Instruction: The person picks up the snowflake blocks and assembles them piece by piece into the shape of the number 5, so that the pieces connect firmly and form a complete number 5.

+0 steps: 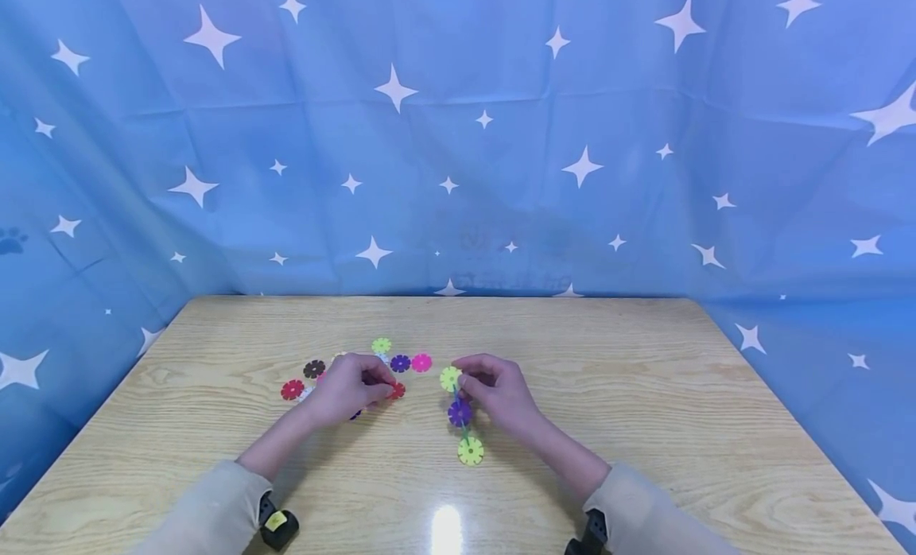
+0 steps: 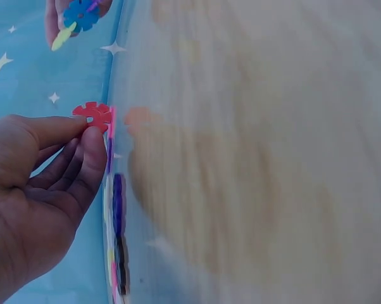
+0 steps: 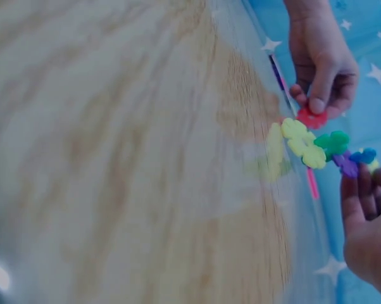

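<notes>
Lower centre of the head view, we see the linked disc chain, likely light, stiff, weak at joints; we'd hold it mid-link. The right hand angles in from lower right, grip pinched on it. Left of it, the red disc: probably light, slippery; left hand pinches its edge, grip nearly closed.

In the head view, the left hand covers part of the loose discs at centre left (a dark-blue one shows only as a sliver below), so their count cannot be told; its fingertips also hide one side of the red disc. Faint lettering on the curtain is illegible. In the right wrist view, the right hand, on the chain of discs, is cut off by the right edge.
</notes>
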`<state>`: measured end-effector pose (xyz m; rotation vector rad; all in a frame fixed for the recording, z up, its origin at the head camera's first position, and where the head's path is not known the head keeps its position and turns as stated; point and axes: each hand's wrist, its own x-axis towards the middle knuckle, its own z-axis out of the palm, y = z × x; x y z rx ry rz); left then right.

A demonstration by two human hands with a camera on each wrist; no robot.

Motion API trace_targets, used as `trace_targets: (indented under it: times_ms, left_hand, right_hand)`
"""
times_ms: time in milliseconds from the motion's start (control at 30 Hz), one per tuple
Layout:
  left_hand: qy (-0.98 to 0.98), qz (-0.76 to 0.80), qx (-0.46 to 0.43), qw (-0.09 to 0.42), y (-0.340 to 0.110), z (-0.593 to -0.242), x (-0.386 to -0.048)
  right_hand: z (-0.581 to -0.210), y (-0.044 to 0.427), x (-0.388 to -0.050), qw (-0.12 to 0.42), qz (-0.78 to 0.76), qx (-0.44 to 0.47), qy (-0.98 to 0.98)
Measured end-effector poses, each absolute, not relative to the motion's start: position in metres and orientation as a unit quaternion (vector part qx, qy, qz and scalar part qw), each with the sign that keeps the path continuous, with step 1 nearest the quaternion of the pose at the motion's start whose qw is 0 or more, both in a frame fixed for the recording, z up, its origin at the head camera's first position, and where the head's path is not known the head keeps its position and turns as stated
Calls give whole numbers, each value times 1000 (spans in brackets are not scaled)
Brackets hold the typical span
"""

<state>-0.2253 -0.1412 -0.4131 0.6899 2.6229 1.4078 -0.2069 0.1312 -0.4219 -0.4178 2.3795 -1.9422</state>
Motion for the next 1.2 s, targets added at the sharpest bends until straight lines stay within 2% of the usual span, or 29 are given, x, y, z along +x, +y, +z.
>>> trace_targets:
  times_ms: [200, 500, 1200]
  left_hand:
    - [856, 462, 228, 45, -130, -411, -224]
    - [843, 479, 246, 0, -112, -410, -223]
    - [831, 489, 263, -11, -98, -410, -219]
  right_hand:
    - [-424, 129, -205, 25, -620, -129, 773]
    - [-424, 123, -206, 24, -622, -114, 774]
    - [-423, 121, -205, 24, -645, -92, 758]
